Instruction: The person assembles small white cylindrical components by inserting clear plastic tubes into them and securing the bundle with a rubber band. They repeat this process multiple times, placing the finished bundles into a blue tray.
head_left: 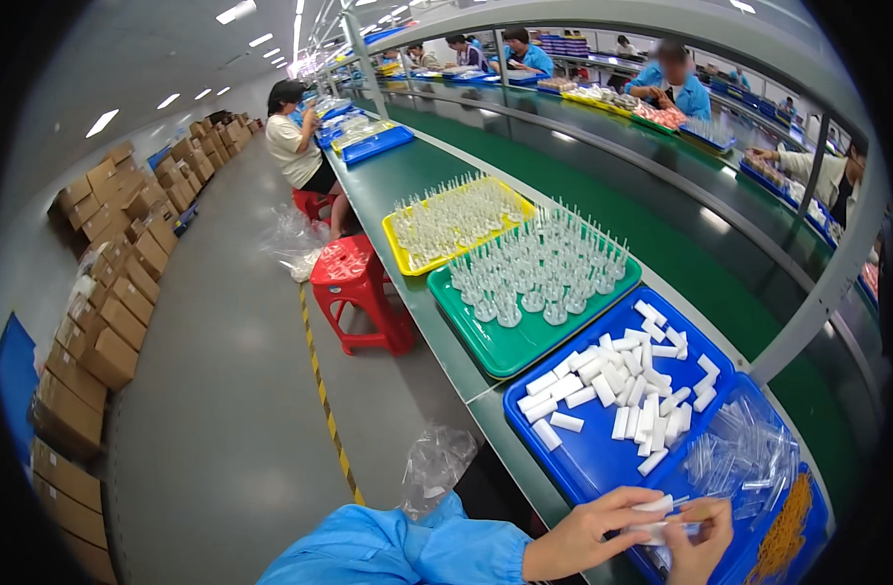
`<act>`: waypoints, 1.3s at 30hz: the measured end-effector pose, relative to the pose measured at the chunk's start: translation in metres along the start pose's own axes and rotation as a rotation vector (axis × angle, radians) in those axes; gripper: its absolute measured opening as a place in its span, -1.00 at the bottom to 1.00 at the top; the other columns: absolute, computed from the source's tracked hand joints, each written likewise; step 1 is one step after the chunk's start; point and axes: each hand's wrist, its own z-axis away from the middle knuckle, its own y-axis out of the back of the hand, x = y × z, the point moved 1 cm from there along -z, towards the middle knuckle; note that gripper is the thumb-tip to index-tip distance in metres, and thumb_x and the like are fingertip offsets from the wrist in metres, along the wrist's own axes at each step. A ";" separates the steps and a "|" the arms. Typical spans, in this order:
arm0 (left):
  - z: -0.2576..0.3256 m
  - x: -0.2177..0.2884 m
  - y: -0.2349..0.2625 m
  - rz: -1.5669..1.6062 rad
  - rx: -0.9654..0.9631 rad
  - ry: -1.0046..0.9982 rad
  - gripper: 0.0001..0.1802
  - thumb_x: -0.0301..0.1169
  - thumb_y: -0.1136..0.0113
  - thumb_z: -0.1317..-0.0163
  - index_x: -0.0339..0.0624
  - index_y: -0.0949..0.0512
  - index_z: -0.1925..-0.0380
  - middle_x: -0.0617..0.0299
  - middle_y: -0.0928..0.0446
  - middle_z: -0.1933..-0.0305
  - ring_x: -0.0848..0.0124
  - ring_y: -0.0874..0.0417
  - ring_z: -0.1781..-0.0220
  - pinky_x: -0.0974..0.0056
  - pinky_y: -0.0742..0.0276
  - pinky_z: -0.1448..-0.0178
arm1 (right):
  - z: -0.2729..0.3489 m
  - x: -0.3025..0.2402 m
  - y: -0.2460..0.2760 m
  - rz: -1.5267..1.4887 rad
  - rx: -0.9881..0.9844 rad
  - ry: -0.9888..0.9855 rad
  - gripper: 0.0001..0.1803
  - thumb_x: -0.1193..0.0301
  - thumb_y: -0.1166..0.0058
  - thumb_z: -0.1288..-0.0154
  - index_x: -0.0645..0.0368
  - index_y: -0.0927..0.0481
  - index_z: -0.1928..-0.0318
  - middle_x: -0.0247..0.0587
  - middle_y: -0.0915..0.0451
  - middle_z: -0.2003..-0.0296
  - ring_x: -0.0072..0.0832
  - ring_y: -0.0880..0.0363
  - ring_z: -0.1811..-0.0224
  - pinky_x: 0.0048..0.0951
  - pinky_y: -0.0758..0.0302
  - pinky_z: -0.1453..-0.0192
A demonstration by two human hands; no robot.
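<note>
Factory floor is stretching away under strip lights, with stacked cardboard boxes point(115, 292) lining the left wall and other seated people working along a long green table point(407, 185) that is running from the far end toward the camera. Red plastic stools point(354, 288) are standing beside it. On the table, a yellow tray point(407, 258) and then a green tray point(510, 351) are holding rows of small upright clear plastic parts, and nearest the camera a blue tray point(588, 453) is carrying a loose heap of short white tubes point(617, 385), with a pile of clear plastic sleeves point(744, 453) and some orange rubber bands point(783, 531) just beside them to the right. At the bottom edge, the left hand point(588, 534), coming out of a bright blue sleeve, and the right hand point(702, 541) are meeting over the blue tray's near corner. Their fingers are closing narrowly around one white tube point(654, 505) and what looks like a thin clear piece, pinched between both hands; the exact join is too small to tell. Doing this well probably means keeping the tube steady in the left hand, lining the pieces up straight, and pressing gently.
</note>
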 end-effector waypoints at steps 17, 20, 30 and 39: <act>0.009 -0.002 0.010 0.463 -0.151 0.229 -0.68 -0.57 -0.30 -0.27 -0.20 -0.59 -0.03 0.11 -0.38 -0.18 0.28 -0.48 -0.27 0.23 -0.50 -0.33 | 0.020 0.012 0.034 -0.080 -0.046 -0.077 -0.58 0.52 -0.35 -0.19 0.29 -0.48 -0.02 -0.11 -0.60 0.10 -0.35 -0.62 0.06 -0.36 -0.57 -0.06; 0.008 -0.006 0.013 0.095 -0.130 0.007 -0.69 -0.52 -0.41 -0.18 -0.21 -0.65 0.05 0.11 -0.51 -0.08 0.29 -0.55 -0.14 0.27 -0.56 -0.14 | 0.012 0.018 0.019 0.068 -0.044 0.016 -0.53 0.33 -0.50 0.05 0.21 -0.47 0.23 -0.23 -0.50 0.19 -0.48 -0.52 0.15 -0.40 -0.47 -0.01; -0.010 0.007 0.015 0.168 -0.338 0.185 -0.53 -0.64 -0.30 -0.23 -0.33 -0.43 -0.14 -0.09 -0.26 -0.34 0.09 -0.42 -0.41 0.08 -0.55 -0.35 | 0.013 0.000 0.042 0.302 -0.233 0.166 -0.58 0.42 -0.53 0.00 0.14 -0.63 0.12 -0.11 -0.54 -0.06 -0.25 -0.49 -0.14 -0.29 -0.48 -0.14; -0.007 -0.007 -0.005 0.259 -0.337 0.279 -0.51 -0.66 -0.31 -0.23 -0.31 -0.39 -0.14 -0.12 -0.35 -0.31 0.17 -0.49 -0.34 0.17 -0.67 -0.24 | 0.029 0.010 0.044 0.362 -0.186 0.270 -0.65 0.37 -0.49 -0.04 0.09 -0.65 0.15 -0.18 -0.59 -0.05 -0.24 -0.52 -0.10 -0.25 -0.37 -0.19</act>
